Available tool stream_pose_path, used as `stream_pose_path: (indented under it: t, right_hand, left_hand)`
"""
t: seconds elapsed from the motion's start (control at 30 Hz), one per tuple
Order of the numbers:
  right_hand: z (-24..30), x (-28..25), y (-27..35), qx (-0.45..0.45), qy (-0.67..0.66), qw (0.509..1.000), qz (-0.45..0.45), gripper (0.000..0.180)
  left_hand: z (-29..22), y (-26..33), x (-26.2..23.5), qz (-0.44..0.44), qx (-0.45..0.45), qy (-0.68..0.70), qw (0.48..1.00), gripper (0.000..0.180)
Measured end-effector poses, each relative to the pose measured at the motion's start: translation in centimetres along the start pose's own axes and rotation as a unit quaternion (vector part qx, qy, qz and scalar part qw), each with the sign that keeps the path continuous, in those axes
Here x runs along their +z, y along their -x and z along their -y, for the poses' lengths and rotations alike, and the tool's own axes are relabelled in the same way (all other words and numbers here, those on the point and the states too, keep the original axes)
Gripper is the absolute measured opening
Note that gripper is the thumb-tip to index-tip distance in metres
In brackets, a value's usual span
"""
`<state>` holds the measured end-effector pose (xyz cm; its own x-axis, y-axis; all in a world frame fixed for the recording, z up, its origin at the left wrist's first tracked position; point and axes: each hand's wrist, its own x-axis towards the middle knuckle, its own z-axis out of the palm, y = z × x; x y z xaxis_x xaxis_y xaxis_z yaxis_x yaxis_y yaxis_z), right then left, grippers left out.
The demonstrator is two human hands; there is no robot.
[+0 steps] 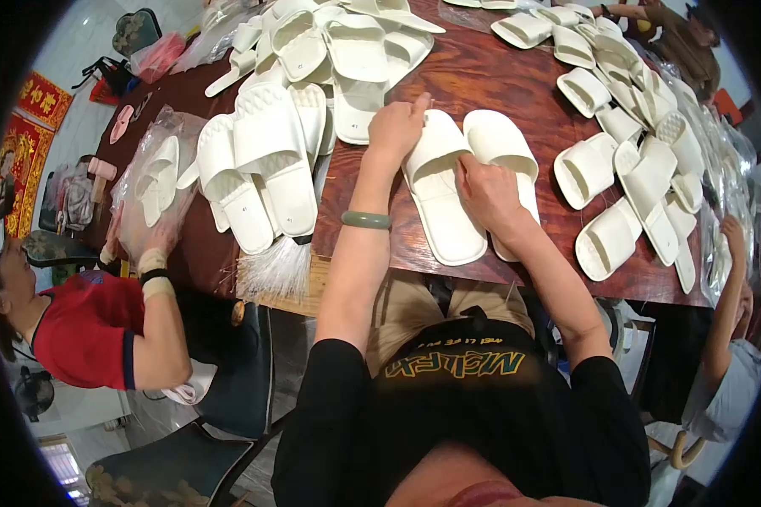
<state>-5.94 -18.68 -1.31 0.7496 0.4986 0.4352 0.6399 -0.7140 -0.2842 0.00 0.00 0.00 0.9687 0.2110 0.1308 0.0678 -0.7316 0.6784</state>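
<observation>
A pair of white open-toe slippers lies side by side in front of me on the reddish wood table (448,59): a left slipper (450,221) and a right slipper (500,142). My left hand (397,128) is curled beside the toe end of the left slipper, its fingers bent; anything in them is hidden. My right hand (488,196) is closed, with its fingertips at the inner edge of the left slipper's strap, over the gap between the pair. What it pinches is too small to make out.
White slippers are heaped at the far left (300,51) and right (651,160). A bundle of thin clear strands (281,269) hangs at the table's front edge. Left, a person in red (89,325) handles a plastic bag (144,224) holding slippers. Another person's arm (727,279) is at right.
</observation>
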Motion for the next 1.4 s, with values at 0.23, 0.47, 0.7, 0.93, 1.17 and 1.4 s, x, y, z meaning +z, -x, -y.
stream_pose_path:
  t: [0.23,0.47,0.7,0.93,1.17,1.4]
  right_hand:
    - [1.6,0.4,-1.2,0.001,-0.031,0.999,-0.028,0.01]
    - [-1.0,-5.5,3.3,0.126,-0.215,0.957,0.15,0.02]
    - [1.6,-11.6,4.0,-0.043,-0.067,0.992,0.099,0.012]
    - [1.1,-9.8,6.9,-0.124,0.0,0.992,0.035,0.03]
    - [-1.4,-6.9,6.5,-0.171,-0.015,0.985,0.002,0.026]
    - [-0.5,-6.5,6.0,-0.218,-0.038,0.975,0.004,0.021]
  left_hand:
    - [2.0,-0.8,1.8,-0.015,0.11,0.195,0.974,0.023]
    - [0.9,-0.5,3.3,-0.114,0.111,0.208,0.965,0.021]
    - [3.2,-1.8,3.0,-0.105,0.284,0.194,0.933,0.015]
    - [-4.2,-1.2,1.2,0.222,0.095,0.254,0.937,0.018]
    - [-5.2,-2.4,3.6,0.311,0.112,0.211,0.92,0.017]
    - [-4.1,-2.4,3.9,0.306,0.101,0.292,0.901,0.017]
